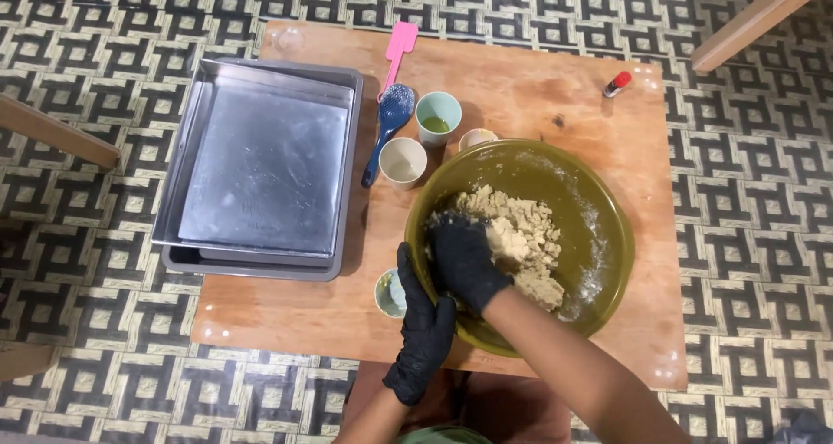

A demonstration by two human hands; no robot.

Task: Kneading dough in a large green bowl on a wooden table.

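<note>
Right hand (466, 257), gloved, presses clenched into the dough (521, 240) at the left of the olive bowl (607, 227). Left hand (423, 322) grasps the bowl's near-left rim, steadying it on the worktop (538, 92).

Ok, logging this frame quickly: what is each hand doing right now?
Left hand: gloved, gripping the rim of the green bowl.
Right hand: gloved, pressed into the dough; closure cannot be told.
</note>
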